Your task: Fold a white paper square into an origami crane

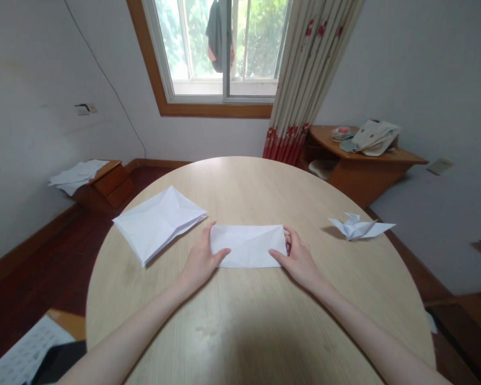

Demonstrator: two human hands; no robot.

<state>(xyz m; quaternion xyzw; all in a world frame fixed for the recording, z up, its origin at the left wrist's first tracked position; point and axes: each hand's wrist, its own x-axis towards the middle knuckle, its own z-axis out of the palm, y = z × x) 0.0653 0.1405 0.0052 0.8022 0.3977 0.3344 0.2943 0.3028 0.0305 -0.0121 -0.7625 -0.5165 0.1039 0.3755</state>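
Note:
A white sheet of paper [248, 246], folded to a long rectangle with faint creases, is held between my hands over the middle of the round table [240, 315]. My left hand [204, 251] grips its left end, thumb on top and fingers behind the edge. At the right end my right hand [296, 256] does the same, its fingers partly hidden behind the paper. To the left lies a stack of creased white paper sheets [160, 222]. A folded white paper crane [356, 227] rests on the table at the right.
Behind the table are a window [224, 53] and a patterned curtain [300, 80]. A wooden corner desk [369, 155] at the right bears a cloth bag [377, 136]. Papers [80, 174] lie on a low cabinet [114, 184] at left. A dark flat object [60, 361] sits at lower left.

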